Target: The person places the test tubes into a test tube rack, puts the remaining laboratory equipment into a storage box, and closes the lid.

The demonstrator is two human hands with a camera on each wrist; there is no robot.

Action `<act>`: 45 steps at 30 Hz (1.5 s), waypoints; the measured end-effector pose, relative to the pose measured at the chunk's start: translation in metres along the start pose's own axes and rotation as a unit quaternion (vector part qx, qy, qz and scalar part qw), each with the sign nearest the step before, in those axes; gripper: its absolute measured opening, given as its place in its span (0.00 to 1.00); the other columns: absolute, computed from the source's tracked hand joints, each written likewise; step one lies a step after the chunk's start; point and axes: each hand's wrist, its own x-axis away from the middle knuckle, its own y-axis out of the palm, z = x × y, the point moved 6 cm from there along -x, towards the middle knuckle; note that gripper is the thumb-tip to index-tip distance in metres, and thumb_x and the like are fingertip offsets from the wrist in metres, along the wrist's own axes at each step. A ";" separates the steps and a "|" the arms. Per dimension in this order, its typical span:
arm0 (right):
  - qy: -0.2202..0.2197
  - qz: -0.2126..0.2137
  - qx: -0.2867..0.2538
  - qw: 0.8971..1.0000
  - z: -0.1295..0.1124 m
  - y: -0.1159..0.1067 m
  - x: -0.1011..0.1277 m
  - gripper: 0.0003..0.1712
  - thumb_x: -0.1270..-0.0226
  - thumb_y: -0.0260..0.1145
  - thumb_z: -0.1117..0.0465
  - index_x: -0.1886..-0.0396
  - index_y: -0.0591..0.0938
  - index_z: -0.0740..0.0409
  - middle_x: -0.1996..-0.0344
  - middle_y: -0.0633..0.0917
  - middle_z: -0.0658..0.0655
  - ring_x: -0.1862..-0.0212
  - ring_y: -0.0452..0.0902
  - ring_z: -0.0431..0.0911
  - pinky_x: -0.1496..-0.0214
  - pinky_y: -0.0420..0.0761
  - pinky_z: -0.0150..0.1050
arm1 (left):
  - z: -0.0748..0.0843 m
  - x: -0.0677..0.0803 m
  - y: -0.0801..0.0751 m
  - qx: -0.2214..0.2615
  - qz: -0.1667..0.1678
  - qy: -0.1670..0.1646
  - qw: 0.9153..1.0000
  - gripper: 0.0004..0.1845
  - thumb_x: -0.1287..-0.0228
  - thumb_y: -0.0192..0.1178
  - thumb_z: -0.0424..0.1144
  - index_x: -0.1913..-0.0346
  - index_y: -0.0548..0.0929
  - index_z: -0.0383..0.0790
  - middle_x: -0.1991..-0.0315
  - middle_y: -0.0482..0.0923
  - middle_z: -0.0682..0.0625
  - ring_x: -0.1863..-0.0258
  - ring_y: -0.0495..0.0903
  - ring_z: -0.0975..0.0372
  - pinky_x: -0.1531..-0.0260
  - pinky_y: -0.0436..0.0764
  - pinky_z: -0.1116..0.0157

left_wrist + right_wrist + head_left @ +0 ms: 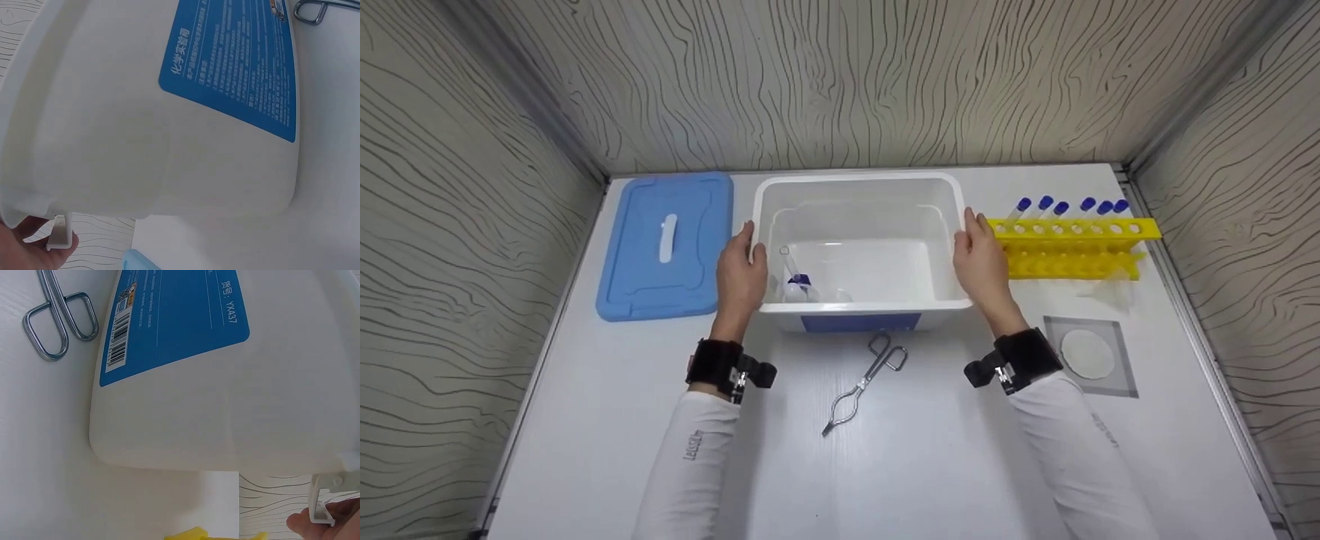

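Observation:
A white plastic bin [859, 178] with a blue label stands in the middle of the white table. My left hand [740, 274] grips its left rim, thumb on top. My right hand [981, 262] grips the right rim in the same manner. The left wrist view is filled by the bin's wall [140, 129], with a fingertip [28, 247] under the rim clip. In the right wrist view the bin's wall [270, 394] shows with a fingertip [315, 526] by the other clip. Clear glassware with a blue part [795, 281] lies in the bin's near left corner.
Metal tongs [864, 382] lie just in front of the bin. A blue lid [664, 244] lies flat to the left. To the right stands a yellow rack [1069, 244] with several blue-capped tubes, and nearer me a grey square holding a white disc [1087, 354]. Patterned walls enclose the table.

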 end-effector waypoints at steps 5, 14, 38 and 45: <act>0.034 -0.031 -0.070 0.996 0.007 -0.001 -0.001 0.32 0.19 0.46 0.53 0.20 0.54 0.53 0.20 0.50 0.62 0.19 0.47 0.55 0.18 0.52 0.52 | 0.002 -0.003 0.002 -0.004 0.000 0.003 1.000 0.26 0.24 0.47 0.37 0.26 0.64 0.34 0.28 0.67 0.39 0.27 0.67 0.50 0.29 0.70 0.56; 0.024 -0.022 -0.065 0.997 -0.005 -0.024 0.000 0.32 0.21 0.49 0.51 0.22 0.59 0.54 0.21 0.55 0.63 0.19 0.49 0.57 0.19 0.54 0.54 | 0.004 -0.004 0.003 -0.013 -0.002 0.008 1.000 0.26 0.24 0.47 0.37 0.27 0.64 0.34 0.28 0.67 0.38 0.28 0.68 0.50 0.29 0.70 0.55; -0.433 0.075 0.005 0.898 -0.122 -0.029 0.079 0.25 0.34 0.66 0.68 0.37 0.78 0.62 0.31 0.73 0.66 0.31 0.71 0.59 0.26 0.71 0.46 | 0.004 -0.003 0.005 0.000 -0.009 -0.001 1.000 0.27 0.24 0.47 0.37 0.26 0.63 0.34 0.27 0.66 0.39 0.27 0.67 0.50 0.29 0.70 0.55; -0.514 0.059 0.055 0.854 -0.131 -0.014 0.108 0.23 0.37 0.65 0.71 0.40 0.81 0.60 0.34 0.76 0.66 0.35 0.74 0.57 0.29 0.72 0.35 | 0.006 -0.003 0.003 -0.006 -0.001 -0.003 1.000 0.27 0.25 0.48 0.36 0.27 0.64 0.34 0.27 0.67 0.40 0.28 0.69 0.50 0.30 0.71 0.55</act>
